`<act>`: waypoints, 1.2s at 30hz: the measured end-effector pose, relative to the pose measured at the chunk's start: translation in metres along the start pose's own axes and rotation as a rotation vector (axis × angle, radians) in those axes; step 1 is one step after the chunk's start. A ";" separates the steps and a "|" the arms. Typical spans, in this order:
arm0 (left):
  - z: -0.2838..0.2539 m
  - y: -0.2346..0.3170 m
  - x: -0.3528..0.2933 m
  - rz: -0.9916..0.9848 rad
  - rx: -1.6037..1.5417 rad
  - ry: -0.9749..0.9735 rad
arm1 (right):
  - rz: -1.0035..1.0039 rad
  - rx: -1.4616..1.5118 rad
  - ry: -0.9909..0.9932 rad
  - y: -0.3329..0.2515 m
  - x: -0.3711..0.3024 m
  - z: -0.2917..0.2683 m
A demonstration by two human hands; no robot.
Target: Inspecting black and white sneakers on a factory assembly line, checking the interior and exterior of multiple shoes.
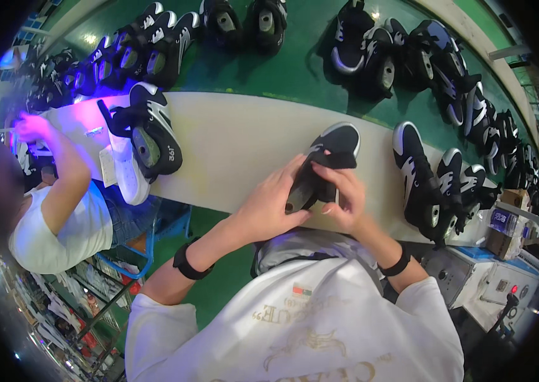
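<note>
I watch through one fisheye camera, the left of a pair worn on the head. It looks steeply down and forward, so the wearer's white shirt (301,312) looms closest, low in frame. The left hand (273,202) and right hand (347,194) sit near mid-view — a little farther off — with the pale worktop (231,146) and green surface (304,79) receding upward, edges bowing toward the dark rim.

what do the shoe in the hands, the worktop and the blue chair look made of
Shoe: probably fabric or mesh, since the dark upper looks matt and soft; the silvery toe edge is shinier, perhaps plastic or rubber.
Worktop: maybe laminate or painted board, being pale and smooth with no grain showing.
Blue chair: possibly painted metal, or plastic, judging by its thin curved frame.
</note>
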State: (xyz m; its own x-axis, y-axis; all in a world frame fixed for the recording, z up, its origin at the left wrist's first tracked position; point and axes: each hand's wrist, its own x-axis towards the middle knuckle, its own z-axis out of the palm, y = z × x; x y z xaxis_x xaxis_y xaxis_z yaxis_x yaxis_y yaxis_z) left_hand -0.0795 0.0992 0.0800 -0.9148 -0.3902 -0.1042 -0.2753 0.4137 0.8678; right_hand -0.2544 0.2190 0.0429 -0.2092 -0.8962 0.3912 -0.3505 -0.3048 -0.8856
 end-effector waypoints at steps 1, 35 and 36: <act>-0.001 0.000 0.001 0.001 0.002 0.000 | 0.004 0.027 0.018 -0.002 -0.003 0.003; -0.024 -0.036 0.043 -0.029 0.075 -0.126 | 0.238 -0.266 -0.529 -0.055 0.055 -0.045; -0.028 -0.033 0.045 -0.132 0.008 -0.184 | 0.299 -0.258 -0.659 -0.059 0.062 -0.052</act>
State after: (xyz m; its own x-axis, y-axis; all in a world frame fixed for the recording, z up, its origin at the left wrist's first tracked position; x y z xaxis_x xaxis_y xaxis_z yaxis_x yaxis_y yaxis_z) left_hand -0.1035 0.0450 0.0602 -0.9088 -0.2851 -0.3046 -0.3983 0.3758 0.8367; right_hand -0.2943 0.1980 0.1323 0.2304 -0.9602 -0.1578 -0.5834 -0.0065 -0.8121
